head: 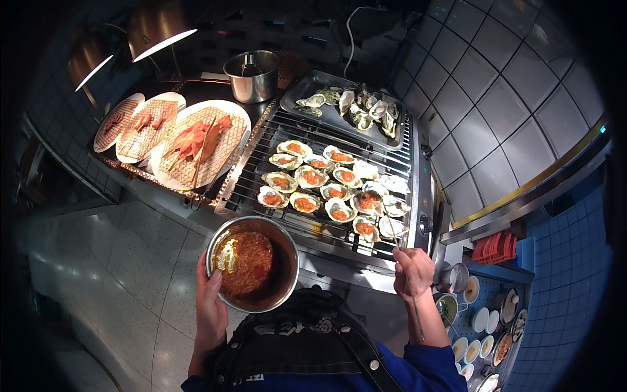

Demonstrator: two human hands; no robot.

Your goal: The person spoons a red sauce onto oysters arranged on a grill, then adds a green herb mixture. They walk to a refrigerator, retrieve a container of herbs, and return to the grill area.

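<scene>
My left hand [211, 306] grips the side of a round metal bowl [292, 274] holding chunky red sauce [247, 262], its thumb over the rim. In my right hand [414, 274] is a thin metal spoon [390, 225], its handle passing through the fist and its far end over an opened oyster [367, 202] with red sauce. Several oysters on the half shell [310, 177] lie in rows on the grill grate [250, 171]. Most at the left and middle carry red sauce; several at the right [395, 184] look pale, without red sauce visible.
Behind, a metal tray [313, 81] holds more oysters [365, 105] beside a steel pot [251, 81]. Left, oval plates [235, 108] hold skewers and metal tongs [203, 157] under heat lamps [156, 32]. A tiled wall [490, 98] and control knobs [426, 224] border the grill; small bowls [480, 319] stand lower right.
</scene>
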